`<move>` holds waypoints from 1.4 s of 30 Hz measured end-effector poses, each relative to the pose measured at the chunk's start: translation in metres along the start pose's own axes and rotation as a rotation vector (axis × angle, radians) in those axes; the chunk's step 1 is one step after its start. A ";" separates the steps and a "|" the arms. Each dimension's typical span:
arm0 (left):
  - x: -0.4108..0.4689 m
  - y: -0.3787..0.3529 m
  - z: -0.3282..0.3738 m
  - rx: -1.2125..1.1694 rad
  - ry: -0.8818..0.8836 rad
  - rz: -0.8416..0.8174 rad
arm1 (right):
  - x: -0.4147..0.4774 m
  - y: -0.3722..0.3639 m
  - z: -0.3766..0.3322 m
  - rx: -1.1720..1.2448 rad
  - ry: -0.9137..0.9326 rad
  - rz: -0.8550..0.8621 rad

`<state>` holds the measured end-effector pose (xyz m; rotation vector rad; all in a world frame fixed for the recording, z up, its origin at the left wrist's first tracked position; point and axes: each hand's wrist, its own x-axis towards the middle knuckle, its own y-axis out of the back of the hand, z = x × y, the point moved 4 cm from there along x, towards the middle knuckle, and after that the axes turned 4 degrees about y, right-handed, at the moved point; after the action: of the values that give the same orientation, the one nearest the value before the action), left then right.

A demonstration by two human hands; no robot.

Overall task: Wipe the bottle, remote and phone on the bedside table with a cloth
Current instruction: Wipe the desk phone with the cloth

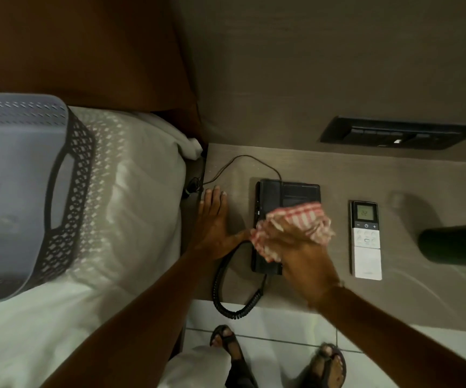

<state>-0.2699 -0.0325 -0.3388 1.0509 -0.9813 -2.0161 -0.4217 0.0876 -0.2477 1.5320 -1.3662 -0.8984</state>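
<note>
A bed (91,303) with white sheets fills the space left of the left hand's fingers, and a grey plastic basket (16,191) with a lattice rim sits on it. The grey surface (338,169) beside the bed carries everything else, with a dark switch panel (400,133) on the wall beyond it. A dark bottle (456,245), blurred and only partly in view, stands well to the right of the right hand's fingers. The black phone (285,197) lies between the two hands, its coiled cord (226,289) looping off the near edge of the surface. The right hand (304,256) lies over the near half of the phone, its fingers closed around a bunched red-and-white checked cloth (293,225) that is pressed onto the phone; the hand is motion-blurred. The left hand (215,222) rests flat on the surface just left of the phone, fingers straight and close together, thumb stretched toward the phone's near corner. The white remote (365,239), its small screen lit, lies flat just right of the cloth-holding fingers, apart from the phone. Two sandalled feet (279,357) stand on the tiled floor below.
</note>
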 end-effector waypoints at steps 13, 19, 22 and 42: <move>0.002 -0.003 -0.001 0.007 0.050 0.005 | 0.025 0.051 0.027 0.132 -0.328 0.249; 0.004 -0.005 -0.001 0.038 0.074 0.021 | 0.078 0.017 0.029 -0.017 -0.125 -0.053; 0.002 -0.003 -0.002 0.036 0.052 0.014 | 0.039 0.004 0.016 -0.017 -0.121 0.028; 0.001 -0.005 -0.004 0.031 0.085 0.004 | -0.056 -0.026 -0.046 -0.041 0.097 -0.153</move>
<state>-0.2680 -0.0320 -0.3453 1.1410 -0.9726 -1.9421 -0.3777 0.1497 -0.2574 1.6445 -1.1672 -0.9271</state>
